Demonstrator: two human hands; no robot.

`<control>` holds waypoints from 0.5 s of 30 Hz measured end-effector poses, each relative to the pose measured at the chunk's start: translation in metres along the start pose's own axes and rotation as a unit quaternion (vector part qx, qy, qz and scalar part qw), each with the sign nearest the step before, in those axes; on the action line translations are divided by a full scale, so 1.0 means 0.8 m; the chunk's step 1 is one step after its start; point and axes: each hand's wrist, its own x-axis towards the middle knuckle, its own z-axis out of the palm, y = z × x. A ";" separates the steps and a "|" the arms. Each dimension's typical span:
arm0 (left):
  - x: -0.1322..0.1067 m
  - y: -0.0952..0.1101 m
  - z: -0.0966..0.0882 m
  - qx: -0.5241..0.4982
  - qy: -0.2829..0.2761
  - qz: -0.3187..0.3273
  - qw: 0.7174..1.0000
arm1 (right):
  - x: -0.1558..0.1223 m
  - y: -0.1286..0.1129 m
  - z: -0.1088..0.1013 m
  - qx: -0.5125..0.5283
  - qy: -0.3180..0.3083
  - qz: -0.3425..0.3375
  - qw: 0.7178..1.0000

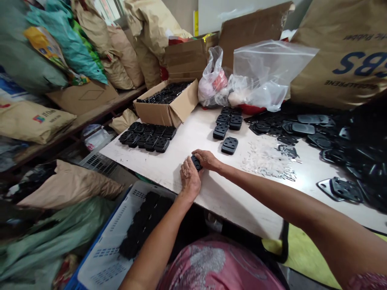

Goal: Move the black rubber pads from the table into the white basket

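A small black plastic plate [196, 162] with holes is pinched between both my hands, low over the white table [187, 139]. My left hand [189, 179] closes on it from below and my right hand [207, 159] from the right. Just beyond lies one black plate [229, 145], and further back a small stack of plates [227, 121]. A pile of small white and metal pins [266, 159] lies to the right of my hands.
Rows of black plates [148, 137] sit at the table's left, before an open cardboard box [165, 104] full of them. A heap of black parts [344, 141] fills the right. Plastic bags [260, 78] stand behind. A white crate [121, 241] with black parts sits below.
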 end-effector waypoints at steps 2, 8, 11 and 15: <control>-0.015 -0.008 -0.005 0.004 0.002 0.004 1.000 | -0.010 -0.009 0.008 0.009 -0.010 0.001 1.000; -0.041 -0.015 -0.013 -0.019 0.024 -0.009 1.000 | -0.019 -0.017 0.009 0.050 -0.050 -0.016 0.997; -0.042 -0.010 -0.019 -0.031 0.024 -0.017 0.999 | -0.019 -0.004 -0.010 0.161 -0.068 0.004 0.985; -0.035 -0.004 -0.032 -0.030 0.007 -0.035 0.999 | -0.029 0.019 -0.035 0.319 -0.099 0.098 0.938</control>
